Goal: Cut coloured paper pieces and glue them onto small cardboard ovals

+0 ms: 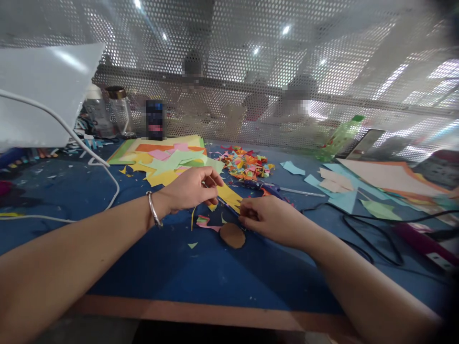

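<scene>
- The yellow paper piece [229,196] is pinched at its far end by the curled fingers of the left hand [190,191], on whose wrist a silver bangle [154,209] is worn.
- The right hand [270,220] is curled nearly closed at the paper's near corner; whether anything is gripped cannot be told.
- A brown cardboard disc [232,235] is seen just below the right fingertips, on the blue table cover [201,272].
- A heap of coloured scraps [245,165] is seen beyond both hands.

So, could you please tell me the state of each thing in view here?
Left hand: pinching the yellow paper piece.
Right hand: curled at the paper's edge, grip unclear.
Brown disc: lying flat on the blue mat.
Scrap pile: heaped, untouched.
Jar: upright, lid on.
Green bottle: tilted.
</scene>
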`<state>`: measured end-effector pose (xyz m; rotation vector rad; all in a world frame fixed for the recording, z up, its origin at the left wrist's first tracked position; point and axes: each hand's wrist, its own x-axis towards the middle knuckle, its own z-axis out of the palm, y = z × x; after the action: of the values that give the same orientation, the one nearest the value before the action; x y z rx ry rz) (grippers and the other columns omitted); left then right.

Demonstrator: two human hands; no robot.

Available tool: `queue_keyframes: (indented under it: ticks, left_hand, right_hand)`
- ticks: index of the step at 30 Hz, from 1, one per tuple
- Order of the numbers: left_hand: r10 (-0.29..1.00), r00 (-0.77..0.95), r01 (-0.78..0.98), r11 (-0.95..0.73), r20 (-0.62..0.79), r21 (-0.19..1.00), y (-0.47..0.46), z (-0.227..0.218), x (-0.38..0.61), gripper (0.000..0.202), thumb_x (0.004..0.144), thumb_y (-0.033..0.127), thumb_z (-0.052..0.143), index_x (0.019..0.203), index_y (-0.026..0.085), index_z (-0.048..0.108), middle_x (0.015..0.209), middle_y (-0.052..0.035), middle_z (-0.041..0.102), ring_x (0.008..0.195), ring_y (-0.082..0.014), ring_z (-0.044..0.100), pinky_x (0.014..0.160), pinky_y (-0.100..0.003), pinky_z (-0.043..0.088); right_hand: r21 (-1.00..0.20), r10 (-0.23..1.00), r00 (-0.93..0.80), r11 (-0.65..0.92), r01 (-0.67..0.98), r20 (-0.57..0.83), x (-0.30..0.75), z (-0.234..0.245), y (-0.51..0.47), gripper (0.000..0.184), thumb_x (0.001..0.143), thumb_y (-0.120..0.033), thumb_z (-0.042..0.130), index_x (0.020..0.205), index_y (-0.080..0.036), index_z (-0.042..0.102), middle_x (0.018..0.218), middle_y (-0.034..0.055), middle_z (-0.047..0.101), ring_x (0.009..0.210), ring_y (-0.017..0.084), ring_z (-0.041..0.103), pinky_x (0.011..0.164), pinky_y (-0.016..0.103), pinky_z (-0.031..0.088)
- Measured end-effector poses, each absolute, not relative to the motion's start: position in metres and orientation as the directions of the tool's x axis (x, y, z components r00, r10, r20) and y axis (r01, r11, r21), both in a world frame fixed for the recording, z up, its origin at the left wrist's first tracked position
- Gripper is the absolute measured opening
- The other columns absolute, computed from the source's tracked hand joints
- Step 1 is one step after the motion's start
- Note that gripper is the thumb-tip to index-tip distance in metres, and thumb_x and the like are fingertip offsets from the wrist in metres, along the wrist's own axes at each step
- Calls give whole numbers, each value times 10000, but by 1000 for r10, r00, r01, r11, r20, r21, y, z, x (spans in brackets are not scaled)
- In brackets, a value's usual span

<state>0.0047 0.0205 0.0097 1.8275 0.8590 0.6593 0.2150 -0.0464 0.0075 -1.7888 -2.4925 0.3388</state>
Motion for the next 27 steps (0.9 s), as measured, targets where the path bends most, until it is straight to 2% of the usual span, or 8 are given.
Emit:
queue_keyframes:
  ticks: [4, 9, 11, 15, 20, 27]
  left_hand:
    - [775, 626, 321, -356, 86, 877, 23, 8, 4, 243, 738, 119, 611, 980, 138, 601, 781, -31, 659, 698, -142, 670, 687, -294, 558]
    - [694, 720, 401, -416, -1, 816, 23, 7, 6, 420, 781, 155, 610, 1199, 126, 581, 947, -99, 737, 829, -182, 702, 764, -324, 554]
    - [690, 723, 409, -456, 25, 790, 22, 7, 7, 412, 818, 167, 580, 1229, 139, 580, 983, -104, 738, 839, -182, 705, 764, -323, 556]
    - [735, 655, 430, -552, 173, 715, 23, 7, 5, 333, 836, 147, 545, 1157, 142, 632, 948, -95, 735, 860, -179, 697, 761, -303, 552]
    - [760, 603, 435, -569, 244, 698, 24, 11, 2, 252, 835, 187, 576, 1062, 132, 670, 910, -84, 729, 824, -165, 676, 757, -291, 537]
    - [747, 613, 614, -655, 257, 441, 29, 14, -6, 195, 772, 151, 568, 896, 170, 717, 915, -54, 734, 730, -160, 627, 687, -306, 454]
  right_hand:
    - [-218, 946, -309, 283, 934, -97, 215, 8, -48, 90, 814, -173, 544, 745, -197, 596, 665, 25, 644, 583, 158, 561, 530, 263, 293]
    - [-189, 952, -288, 264, 946, -107, 214, 9, -49, 119, 818, -192, 543, 699, -196, 545, 653, 21, 628, 576, 147, 546, 528, 261, 278]
    - [-180, 951, -284, 260, 949, -125, 215, 9, -49, 112, 818, -207, 549, 706, -197, 545, 662, 20, 631, 583, 146, 548, 527, 260, 273]
    - [-164, 949, -277, 252, 954, -152, 216, 11, -49, 126, 828, -233, 543, 706, -197, 548, 664, 17, 630, 584, 143, 540, 526, 262, 261]
    - [-141, 950, -266, 244, 959, -167, 215, 13, -49, 134, 837, -245, 543, 713, -195, 553, 681, 23, 636, 589, 144, 536, 527, 266, 254]
    - [-118, 951, -253, 235, 965, -176, 217, 14, -51, 151, 846, -269, 536, 718, -193, 566, 699, 28, 637, 597, 146, 534, 525, 268, 252]
